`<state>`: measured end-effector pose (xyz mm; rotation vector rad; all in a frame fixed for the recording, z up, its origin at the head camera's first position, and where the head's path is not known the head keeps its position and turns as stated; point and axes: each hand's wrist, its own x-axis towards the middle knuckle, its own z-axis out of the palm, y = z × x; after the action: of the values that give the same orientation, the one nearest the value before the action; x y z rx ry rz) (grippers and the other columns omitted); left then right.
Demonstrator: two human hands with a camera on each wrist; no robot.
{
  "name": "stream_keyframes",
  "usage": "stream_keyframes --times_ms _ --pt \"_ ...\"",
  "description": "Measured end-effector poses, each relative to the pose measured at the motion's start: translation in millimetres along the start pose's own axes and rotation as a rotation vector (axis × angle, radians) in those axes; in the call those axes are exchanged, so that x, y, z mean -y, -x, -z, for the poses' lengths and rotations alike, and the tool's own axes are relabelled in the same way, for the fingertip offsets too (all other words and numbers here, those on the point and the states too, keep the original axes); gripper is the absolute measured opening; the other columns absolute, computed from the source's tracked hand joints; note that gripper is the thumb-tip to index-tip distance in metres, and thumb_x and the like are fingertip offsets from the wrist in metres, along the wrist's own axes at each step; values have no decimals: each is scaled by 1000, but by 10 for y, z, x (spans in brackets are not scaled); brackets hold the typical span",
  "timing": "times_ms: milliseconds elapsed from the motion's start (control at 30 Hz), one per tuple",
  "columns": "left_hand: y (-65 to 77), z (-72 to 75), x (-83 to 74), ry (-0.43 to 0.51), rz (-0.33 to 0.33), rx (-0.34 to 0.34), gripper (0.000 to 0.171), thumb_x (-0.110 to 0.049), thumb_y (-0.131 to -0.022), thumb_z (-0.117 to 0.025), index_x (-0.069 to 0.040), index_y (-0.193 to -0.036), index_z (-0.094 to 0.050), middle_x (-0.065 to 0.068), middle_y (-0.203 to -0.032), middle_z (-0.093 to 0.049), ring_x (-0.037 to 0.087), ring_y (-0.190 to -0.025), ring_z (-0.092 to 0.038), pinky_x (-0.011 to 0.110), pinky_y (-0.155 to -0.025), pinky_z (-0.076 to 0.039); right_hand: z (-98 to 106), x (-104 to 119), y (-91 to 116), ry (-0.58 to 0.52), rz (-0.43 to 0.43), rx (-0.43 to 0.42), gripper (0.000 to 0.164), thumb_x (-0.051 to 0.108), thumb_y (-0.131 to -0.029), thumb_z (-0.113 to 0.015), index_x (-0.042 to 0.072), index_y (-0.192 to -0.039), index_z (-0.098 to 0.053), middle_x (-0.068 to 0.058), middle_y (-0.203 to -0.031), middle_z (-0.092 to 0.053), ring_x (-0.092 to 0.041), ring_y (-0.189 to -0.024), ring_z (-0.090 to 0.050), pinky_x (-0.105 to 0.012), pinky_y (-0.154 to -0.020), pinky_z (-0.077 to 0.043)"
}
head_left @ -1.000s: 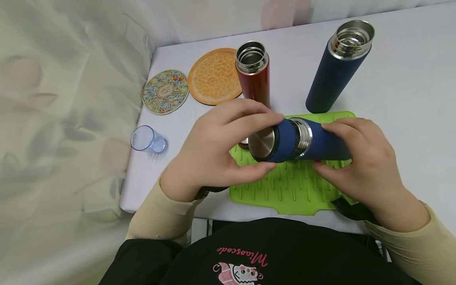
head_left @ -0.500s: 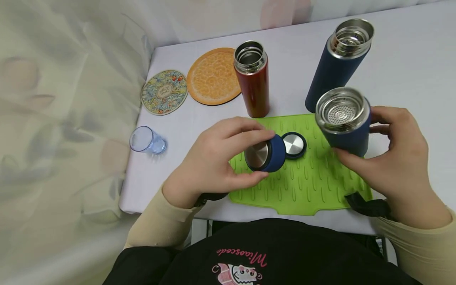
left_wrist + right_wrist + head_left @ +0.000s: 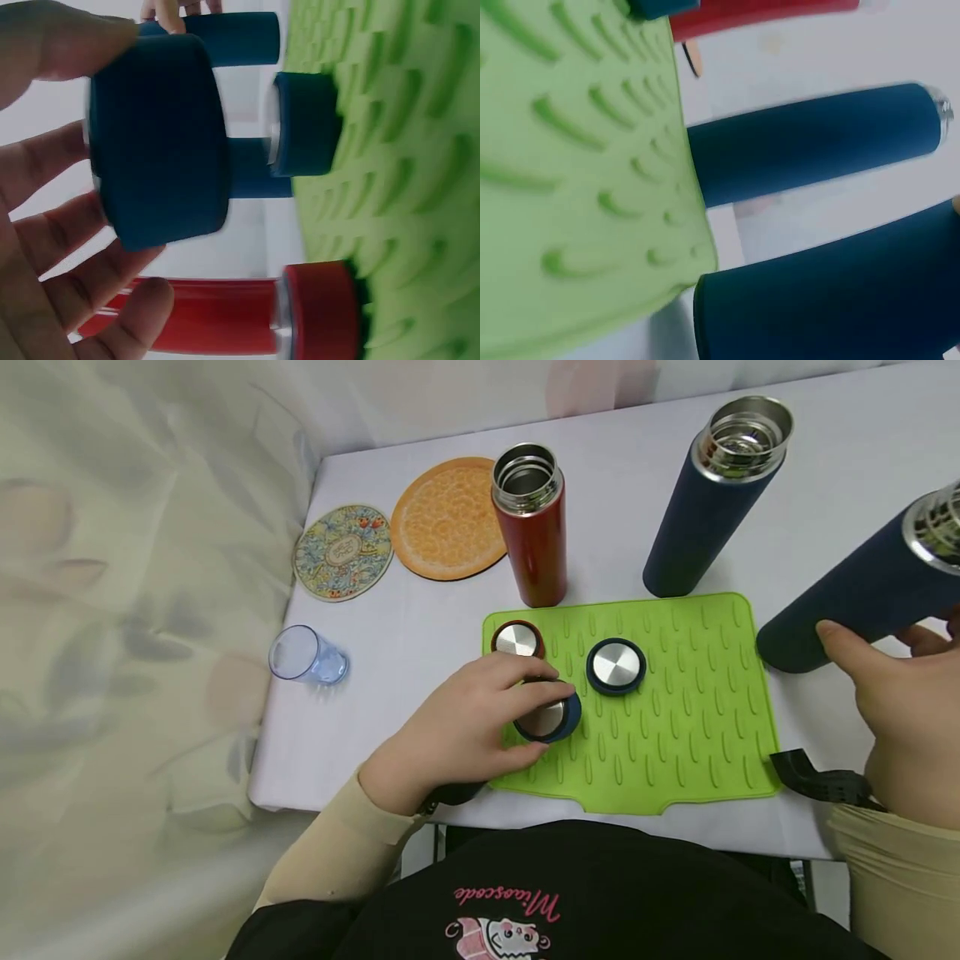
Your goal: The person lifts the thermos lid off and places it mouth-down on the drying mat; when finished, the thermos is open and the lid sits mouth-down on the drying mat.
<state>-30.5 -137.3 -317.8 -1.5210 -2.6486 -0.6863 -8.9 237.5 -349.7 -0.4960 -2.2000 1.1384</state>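
Observation:
My left hand (image 3: 457, 727) pinches a blue flask lid (image 3: 571, 714) with a steel top between thumb and fingers. In the left wrist view this lid (image 3: 161, 142) is slightly off the green drying mat (image 3: 675, 718). Beside it on the mat rest another blue lid (image 3: 617, 666) and a red-rimmed lid (image 3: 517, 638). At the far right, my right hand (image 3: 911, 710) grips an uncapped navy thermos flask (image 3: 855, 585) low on its body. This flask (image 3: 832, 292) is upright just right of the mat; whether its base touches the table I cannot tell.
Behind the mat stand an uncapped red flask (image 3: 534, 547) and another uncapped navy flask (image 3: 705, 527). An orange round mat (image 3: 450, 518), a patterned round coaster (image 3: 343, 553) and a small blue glass (image 3: 309, 655) are at the left of the white table.
The lid came apart from the navy flask. My right hand carried the flask right, off the mat's area, while my left hand lowered the lid toward the mat's left side.

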Motion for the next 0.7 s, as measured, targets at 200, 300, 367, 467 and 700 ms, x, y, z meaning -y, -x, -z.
stream_keyframes --times_ms 200,300,367,467,700 --pt "16 -159 -2 -52 20 92 53 -24 -82 -75 -16 -133 -66 6 -130 -61 20 -120 -56 36 -103 -45 45 -62 -27 119 -265 -75 80 9 -84 -79 24 -151 -37 12 -143 -48 -4 -122 -51 -22 -103 -45" --pt "17 -207 -5 -72 44 133 54 -24 -82 -75 -17 -134 -65 6 -132 -61 20 -122 -56 37 -104 -45 54 -60 -19 141 -347 -65 78 14 -87 -78 28 -151 -37 14 -144 -47 -2 -119 -49 -21 -103 -45" --pt "15 -230 -6 -82 62 159 55 -24 -82 -75 -17 -135 -65 5 -132 -61 20 -122 -56 37 -104 -44 52 -59 -10 154 -354 -65 77 15 -87 -77 28 -152 -36 15 -145 -46 -1 -119 -48 -20 -103 -44" --pt "16 -260 -5 -97 92 190 55 -24 -82 -75 -18 -136 -64 4 -133 -61 19 -123 -55 36 -104 -44 39 -60 6 154 -296 -66 77 15 -87 -77 26 -152 -36 14 -145 -45 -2 -121 -49 -20 -103 -44" --pt "15 -299 2 -138 130 230 55 -25 -84 -75 -20 -137 -63 2 -134 -61 19 -124 -56 37 -104 -45 32 -81 32 136 -71 -65 72 15 -89 -75 21 -151 -37 14 -145 -48 -5 -128 -49 -20 -102 -44"
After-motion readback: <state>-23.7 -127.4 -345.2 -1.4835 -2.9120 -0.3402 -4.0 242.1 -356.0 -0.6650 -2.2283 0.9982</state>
